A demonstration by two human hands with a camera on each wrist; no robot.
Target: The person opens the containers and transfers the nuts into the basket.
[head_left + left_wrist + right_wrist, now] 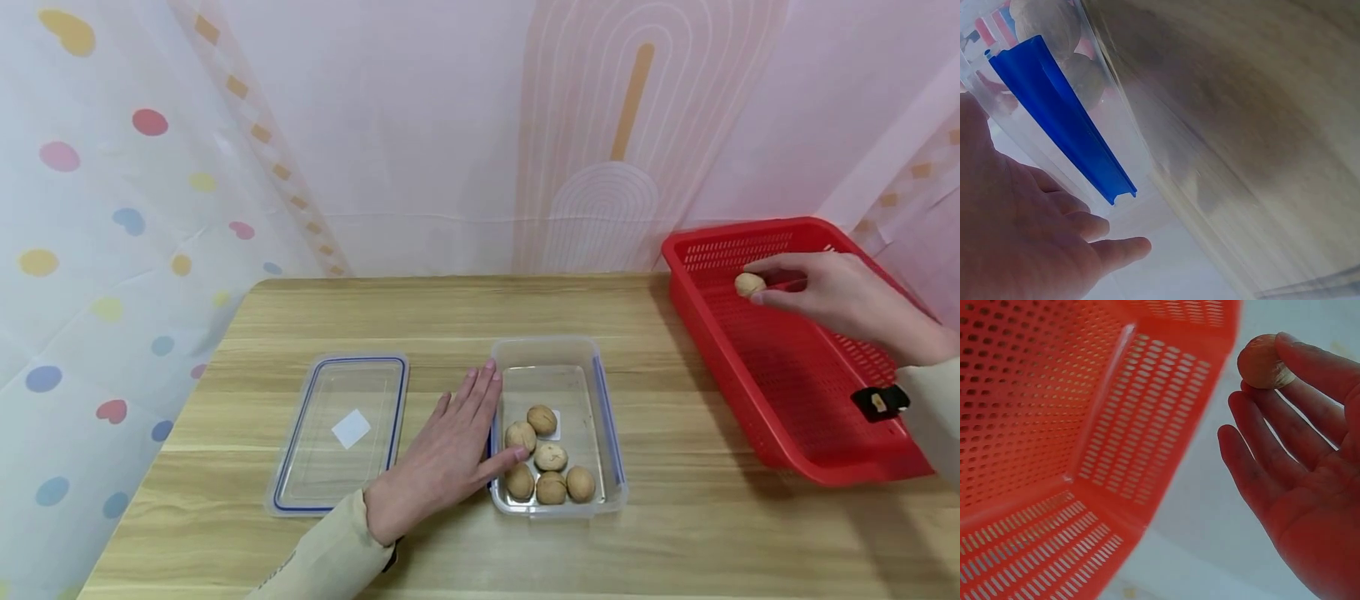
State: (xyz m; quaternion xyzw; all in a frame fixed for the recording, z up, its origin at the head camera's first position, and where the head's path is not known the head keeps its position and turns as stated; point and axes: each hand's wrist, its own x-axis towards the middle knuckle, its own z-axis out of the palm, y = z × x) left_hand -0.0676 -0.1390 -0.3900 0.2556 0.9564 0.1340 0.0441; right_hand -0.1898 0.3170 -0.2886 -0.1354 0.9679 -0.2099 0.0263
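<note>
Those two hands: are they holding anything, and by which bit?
The right hand pinches a walnut by opposite sides of its shell. The left hand grips nothing.

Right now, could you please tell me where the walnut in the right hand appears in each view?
Head: the walnut is right of centre, pinched in the right hand.
Left wrist: not seen.
Right wrist: upper right.
Shared by head and right wrist views: the red basket.

Free lane btwn tub (613, 442) & basket (783, 354), basket's L wall (722, 367) in way
</note>
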